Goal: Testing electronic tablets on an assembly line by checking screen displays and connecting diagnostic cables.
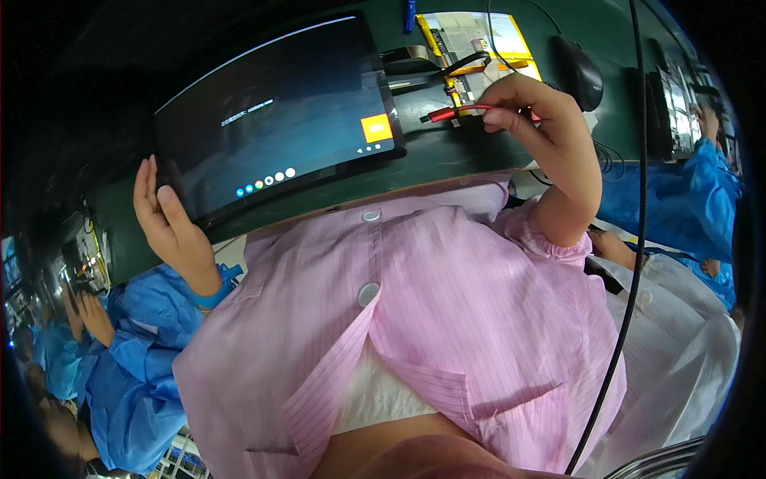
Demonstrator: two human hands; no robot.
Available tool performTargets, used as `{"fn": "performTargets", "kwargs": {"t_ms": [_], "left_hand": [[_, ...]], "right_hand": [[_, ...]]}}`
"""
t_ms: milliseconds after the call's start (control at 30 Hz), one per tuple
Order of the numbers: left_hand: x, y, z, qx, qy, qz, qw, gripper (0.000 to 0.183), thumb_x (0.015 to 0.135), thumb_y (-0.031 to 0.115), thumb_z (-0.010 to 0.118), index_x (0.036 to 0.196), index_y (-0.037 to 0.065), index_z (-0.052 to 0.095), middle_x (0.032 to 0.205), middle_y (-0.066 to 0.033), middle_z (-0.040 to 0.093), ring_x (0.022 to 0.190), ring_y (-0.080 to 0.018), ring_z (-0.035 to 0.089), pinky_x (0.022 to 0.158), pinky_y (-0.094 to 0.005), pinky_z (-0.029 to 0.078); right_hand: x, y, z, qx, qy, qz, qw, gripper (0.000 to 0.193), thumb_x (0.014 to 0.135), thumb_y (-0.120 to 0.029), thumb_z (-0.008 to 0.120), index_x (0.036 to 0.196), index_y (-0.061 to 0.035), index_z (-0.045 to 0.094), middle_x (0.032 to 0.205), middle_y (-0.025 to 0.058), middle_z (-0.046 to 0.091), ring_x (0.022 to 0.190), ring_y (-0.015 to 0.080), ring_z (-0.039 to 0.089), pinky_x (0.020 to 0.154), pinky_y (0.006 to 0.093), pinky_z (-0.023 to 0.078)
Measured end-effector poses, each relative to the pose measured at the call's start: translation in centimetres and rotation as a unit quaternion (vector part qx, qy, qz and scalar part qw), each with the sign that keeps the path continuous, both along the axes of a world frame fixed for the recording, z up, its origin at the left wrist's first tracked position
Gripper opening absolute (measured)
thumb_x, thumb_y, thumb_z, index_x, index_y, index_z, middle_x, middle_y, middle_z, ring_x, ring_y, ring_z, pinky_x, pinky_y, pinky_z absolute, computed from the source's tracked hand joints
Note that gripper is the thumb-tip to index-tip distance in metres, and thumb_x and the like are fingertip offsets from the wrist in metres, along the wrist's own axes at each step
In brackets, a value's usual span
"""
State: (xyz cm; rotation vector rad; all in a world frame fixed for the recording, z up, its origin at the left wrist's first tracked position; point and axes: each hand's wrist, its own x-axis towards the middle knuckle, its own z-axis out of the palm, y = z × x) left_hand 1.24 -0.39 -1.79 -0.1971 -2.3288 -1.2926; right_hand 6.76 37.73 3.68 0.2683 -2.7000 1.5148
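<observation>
A large tablet-like display [271,112] lies tilted on the dark green table, its screen lit with a row of small icons and an orange square. My left hand [171,227] is at its lower left edge, fingers stretched out and thumb beside the frame. To the right of the display, my right hand [535,116] pinches a red cable [471,108], whose dark-tipped plug points left toward the display. Behind that hand lies an exposed electronic assembly [471,48] with silver panels, yellow tape and an orange ribbon. Dark flat ribbons [419,64] run between it and the display.
A black computer mouse [581,73] sits right of the assembly. One blue pen-like object [410,16] lies at the far edge. A black cable [636,239] hangs down the right side. Co-workers in blue [144,359] and white [678,335] clothing are close on both sides.
</observation>
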Motion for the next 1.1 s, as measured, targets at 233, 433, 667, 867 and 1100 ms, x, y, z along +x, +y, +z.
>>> {"fn": "performTargets", "kwargs": {"t_ms": [233,433,667,867,1100], "left_hand": [[-0.5,-0.2,0.8,-0.015,-0.054,-0.045,0.997,0.046,0.099,0.022,0.047,0.137,-0.003,0.04,0.136,-0.0173,0.052,0.124,-0.0238,0.05,0.105,-0.0309,0.035],[-1.1,-1.1,0.9,-0.038,-0.056,-0.079,0.995,0.047,0.099,0.022,0.047,0.138,-0.004,0.039,0.137,-0.0181,0.051,0.126,-0.0243,0.048,0.106,-0.0316,0.034],[-1.0,-0.9,1.2,-0.047,-0.059,-0.076,0.994,0.044,0.1,0.019,0.042,0.138,-0.004,0.039,0.139,-0.0193,0.048,0.128,-0.0255,0.046,0.109,-0.0333,0.03],[-0.9,-0.6,1.6,-0.12,-0.064,-0.073,0.988,0.05,0.102,0.028,0.036,0.141,-0.003,0.036,0.143,-0.016,0.045,0.133,-0.0244,0.041,0.111,-0.0339,0.026],[-1.0,-0.8,1.4,-0.107,-0.068,-0.08,0.989,0.054,0.103,0.035,0.034,0.143,-0.002,0.034,0.145,-0.0143,0.044,0.135,-0.0245,0.039,0.112,-0.0336,0.025]], "right_hand": [[-1.4,-2.0,-0.2,0.031,0.094,0.039,0.994,0.011,0.083,-0.006,0.068,0.093,-0.0016,0.069,0.082,0.0093,0.066,0.074,0.0191,0.064,0.067,0.0278,0.05],[-1.3,-2.2,-1.0,-0.041,0.045,-0.025,0.998,0.013,0.082,-0.005,0.069,0.093,-0.0012,0.067,0.084,0.0094,0.067,0.075,0.0193,0.065,0.07,0.0276,0.051],[-2.8,-4.0,-3.6,0.081,0.2,-0.084,0.973,0.009,0.078,-0.01,0.068,0.084,-0.0039,0.065,0.077,0.0095,0.06,0.078,0.029,0.056,0.071,0.0381,0.044],[-3.2,-4.0,-4.1,0.08,0.23,-0.091,0.966,0.007,0.078,-0.01,0.069,0.081,-0.0057,0.066,0.074,0.0079,0.059,0.077,0.0273,0.054,0.07,0.0374,0.042],[-3.3,-4.0,-4.3,0.09,0.228,-0.09,0.965,0.006,0.078,-0.01,0.069,0.082,-0.0061,0.066,0.077,0.0074,0.061,0.079,0.0273,0.054,0.072,0.0375,0.042]]}}
